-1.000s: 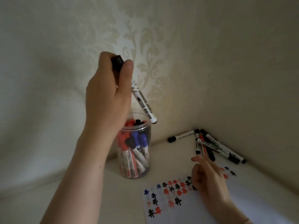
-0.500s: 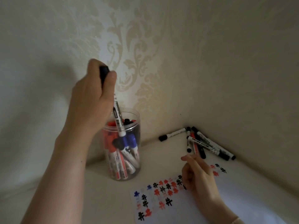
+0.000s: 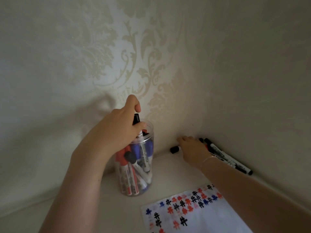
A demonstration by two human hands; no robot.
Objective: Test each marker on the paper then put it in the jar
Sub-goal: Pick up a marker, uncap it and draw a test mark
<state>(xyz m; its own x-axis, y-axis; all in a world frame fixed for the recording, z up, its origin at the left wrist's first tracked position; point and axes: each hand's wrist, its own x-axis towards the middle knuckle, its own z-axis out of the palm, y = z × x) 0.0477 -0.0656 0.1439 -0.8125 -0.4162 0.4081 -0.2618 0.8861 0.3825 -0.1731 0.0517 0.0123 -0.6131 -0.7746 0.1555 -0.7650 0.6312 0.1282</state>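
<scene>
Markers are what we are sorting, and nearest to us lies the paper [image 3: 198, 216], flat on the table [image 3: 84, 207] at the lower right, its upper part covered in black, red and blue hash marks; we read it as the test sheet, kept close so that each pen can be tried without a reach. Beyond it, to the left, stands the clear jar [image 3: 134, 167], upright and already crowded with red, blue and black-capped pens. Our left hand [image 3: 117, 132] sits over its mouth, fingers pinched on a black-capped marker [image 3: 137, 122] held nearly upright, lower end inside the rim, cap up. That pose suits sliding it down among the others, so we judge this pen tested and almost stowed. Farther back, in the corner where the walls meet, the loose markers [image 3: 227, 157] lie in a heap, touching one another. Our right hand [image 3: 191, 148] rests palm down on that heap, beside a stray black marker [image 3: 175, 149]. Whether its fingers have closed on a pen we cannot tell. We judge it is reaching for the next one to test.
</scene>
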